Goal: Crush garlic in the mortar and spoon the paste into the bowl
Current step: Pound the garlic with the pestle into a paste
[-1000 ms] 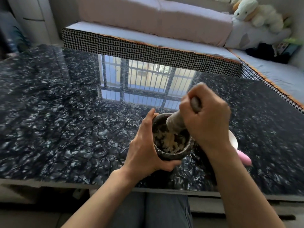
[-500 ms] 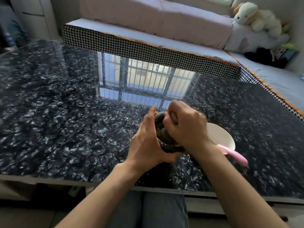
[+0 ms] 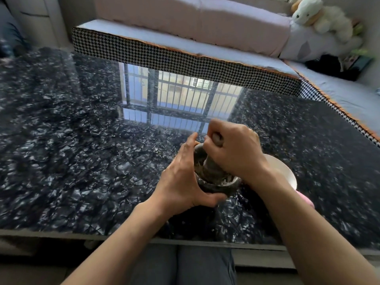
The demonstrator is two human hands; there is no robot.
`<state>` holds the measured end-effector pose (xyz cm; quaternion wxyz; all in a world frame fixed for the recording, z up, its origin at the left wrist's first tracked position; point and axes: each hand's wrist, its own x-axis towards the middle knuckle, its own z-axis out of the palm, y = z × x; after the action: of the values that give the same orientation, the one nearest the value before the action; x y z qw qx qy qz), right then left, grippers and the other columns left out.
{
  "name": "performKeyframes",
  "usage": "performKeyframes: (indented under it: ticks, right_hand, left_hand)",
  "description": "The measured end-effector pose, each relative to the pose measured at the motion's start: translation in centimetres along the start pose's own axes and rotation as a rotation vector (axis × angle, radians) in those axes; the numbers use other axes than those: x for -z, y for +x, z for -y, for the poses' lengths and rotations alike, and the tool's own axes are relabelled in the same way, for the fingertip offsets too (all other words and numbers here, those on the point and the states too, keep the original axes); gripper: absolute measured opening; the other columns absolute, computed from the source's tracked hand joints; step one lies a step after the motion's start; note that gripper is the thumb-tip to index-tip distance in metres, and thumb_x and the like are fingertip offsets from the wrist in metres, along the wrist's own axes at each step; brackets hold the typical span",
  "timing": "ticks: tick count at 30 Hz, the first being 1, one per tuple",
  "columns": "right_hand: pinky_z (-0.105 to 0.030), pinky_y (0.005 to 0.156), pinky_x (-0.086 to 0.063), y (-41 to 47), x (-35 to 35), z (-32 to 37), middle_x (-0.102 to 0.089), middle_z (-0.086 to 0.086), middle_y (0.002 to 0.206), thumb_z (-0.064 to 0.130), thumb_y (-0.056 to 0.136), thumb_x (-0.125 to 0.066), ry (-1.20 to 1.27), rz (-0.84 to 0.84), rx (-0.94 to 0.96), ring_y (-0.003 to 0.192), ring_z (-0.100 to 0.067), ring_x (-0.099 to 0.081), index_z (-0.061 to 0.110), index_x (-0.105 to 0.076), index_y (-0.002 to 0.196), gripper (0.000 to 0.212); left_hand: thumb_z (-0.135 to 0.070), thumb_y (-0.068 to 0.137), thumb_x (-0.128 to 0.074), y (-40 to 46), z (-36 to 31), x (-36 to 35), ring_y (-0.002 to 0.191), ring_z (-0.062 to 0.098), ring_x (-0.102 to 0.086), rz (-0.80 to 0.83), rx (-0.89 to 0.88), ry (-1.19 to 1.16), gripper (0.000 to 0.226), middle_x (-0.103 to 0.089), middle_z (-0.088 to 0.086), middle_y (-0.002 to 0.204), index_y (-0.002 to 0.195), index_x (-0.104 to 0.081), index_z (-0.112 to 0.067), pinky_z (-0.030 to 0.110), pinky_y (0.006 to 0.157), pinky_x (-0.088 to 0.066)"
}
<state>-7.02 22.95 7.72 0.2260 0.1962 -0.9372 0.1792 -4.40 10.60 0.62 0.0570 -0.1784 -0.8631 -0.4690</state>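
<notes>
A dark stone mortar [image 3: 218, 187] stands near the front edge of the black marble table [image 3: 82, 161]. My left hand [image 3: 181, 179] grips its left side, thumb under the near wall. My right hand [image 3: 234, 153] is wrapped round the grey pestle [image 3: 211, 165], whose head sits down inside the mortar. Pale crushed garlic [image 3: 227, 181] clings to the inner rim. Right behind my right wrist sits a white bowl [image 3: 284, 171]. A pink spoon handle [image 3: 306, 199] pokes out beside my right forearm.
A houndstooth-edged sofa [image 3: 185, 58] runs along the table's far and right sides, with a plush sheep [image 3: 316, 17] at the back corner. The glossy tabletop mirrors a barred window [image 3: 174, 99]. My knees are below the table's front edge.
My right hand drove the pestle down into the mortar and has now lifted a little, so the pestle shaft and the garlic on the rim show again. The left hand kept its hold.
</notes>
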Motion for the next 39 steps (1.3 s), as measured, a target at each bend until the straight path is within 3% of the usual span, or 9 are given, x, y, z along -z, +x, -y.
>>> performKeyframes:
  ticks: [4, 8, 10, 15, 19, 25, 30, 35, 39]
  right_hand:
    - [-0.027, 0.055, -0.04, 0.9, 1.1, 0.3, -0.043, 0.012, 0.054, 0.019, 0.078, -0.058, 0.153, -0.251, -0.092, 0.051, -0.015, -0.048, 0.019, -0.049, 0.069, 0.013]
    - [-0.028, 0.054, -0.029, -0.7, -1.5, 1.6, -0.04, 0.01, 0.059, 0.028, 0.081, -0.056, -0.061, -0.05, -0.039, 0.053, -0.018, -0.039, 0.021, -0.043, 0.07, 0.018]
    - [-0.027, 0.057, -0.026, -0.6, -0.7, 0.8, -0.044, 0.007, 0.062, 0.028, 0.083, -0.055, -0.057, -0.002, -0.053, 0.058, -0.019, -0.041, 0.02, -0.045, 0.073, 0.017]
    - [-0.024, 0.054, -0.034, -0.5, 0.1, 0.3, -0.048, 0.005, 0.061, 0.019, 0.08, -0.056, 0.099, -0.307, -0.158, 0.054, -0.017, -0.046, 0.018, -0.049, 0.071, 0.012]
    - [-0.028, 0.056, -0.028, -0.9, -1.3, 1.0, -0.047, 0.006, 0.064, 0.026, 0.083, -0.055, -0.002, -0.03, -0.063, 0.056, -0.02, -0.043, 0.017, -0.045, 0.072, 0.016]
    - [-0.02, 0.047, -0.025, -0.3, -0.1, 1.2, -0.045, 0.007, 0.059, 0.021, 0.077, -0.056, 0.059, -0.271, -0.069, 0.048, -0.015, -0.04, 0.015, -0.051, 0.07, 0.01]
    - [-0.027, 0.055, -0.025, -0.8, -0.6, 1.1, -0.045, 0.009, 0.062, 0.027, 0.082, -0.055, -0.092, 0.003, 0.026, 0.053, -0.019, -0.041, 0.022, -0.043, 0.073, 0.016]
    - [-0.016, 0.043, -0.022, -0.2, 0.5, 0.8, -0.044, 0.009, 0.057, 0.02, 0.075, -0.056, -0.059, -0.262, -0.003, 0.043, -0.017, -0.041, 0.013, -0.052, 0.069, 0.01]
    - [-0.028, 0.054, -0.029, -0.2, -1.1, 0.7, -0.053, 0.004, 0.066, 0.029, 0.083, -0.052, -0.128, 0.039, 0.002, 0.057, -0.024, -0.05, 0.017, -0.048, 0.075, 0.014]
  left_hand:
    - [-0.056, 0.042, -0.078, 0.0, 0.1, 0.0, 0.133, 0.011, -0.03, 0.001, 0.005, 0.002, 0.133, -0.03, -0.001, 0.146, 0.146, -0.002, -0.02, 0.027, 0.107, -0.028]
    - [-0.064, 0.038, -0.069, 0.0, 0.0, 0.1, 0.134, 0.009, -0.029, 0.0, 0.022, -0.006, 0.134, -0.029, -0.004, 0.148, 0.146, -0.003, -0.021, 0.026, 0.106, -0.029]
    - [-0.059, 0.039, -0.077, 0.0, -0.1, 0.1, 0.133, 0.011, -0.031, 0.001, 0.031, 0.011, 0.136, -0.03, -0.003, 0.148, 0.146, -0.003, -0.02, 0.023, 0.104, -0.027]
    - [-0.047, 0.044, -0.084, -0.1, 0.0, 0.1, 0.132, 0.011, -0.032, -0.012, 0.023, 0.012, 0.132, -0.031, -0.002, 0.146, 0.146, -0.004, -0.02, 0.026, 0.107, -0.028]
    - [-0.043, 0.047, -0.084, 0.0, 0.0, 0.2, 0.133, 0.006, -0.027, -0.007, 0.017, -0.002, 0.131, -0.028, -0.004, 0.148, 0.146, -0.002, -0.02, 0.014, 0.1, -0.021]
    - [-0.046, 0.045, -0.086, 0.0, 0.0, 0.1, 0.131, 0.007, -0.031, -0.009, 0.016, -0.002, 0.133, -0.031, -0.004, 0.146, 0.146, -0.004, -0.019, 0.019, 0.103, -0.025]
    - [-0.044, 0.047, -0.085, -0.1, 0.0, 0.1, 0.133, 0.01, -0.03, -0.009, 0.021, -0.004, 0.131, -0.03, -0.003, 0.147, 0.146, -0.003, -0.019, 0.018, 0.101, -0.024]
    - [-0.048, 0.045, -0.082, -0.1, 0.0, 0.0, 0.132, 0.011, -0.032, -0.016, 0.017, 0.012, 0.13, -0.031, 0.0, 0.147, 0.146, -0.005, -0.018, 0.021, 0.104, -0.025]
    - [-0.042, 0.047, -0.084, 0.1, 0.0, 0.1, 0.133, 0.008, -0.028, -0.02, 0.007, 0.012, 0.129, -0.028, -0.001, 0.148, 0.146, -0.004, -0.017, 0.013, 0.099, -0.021]
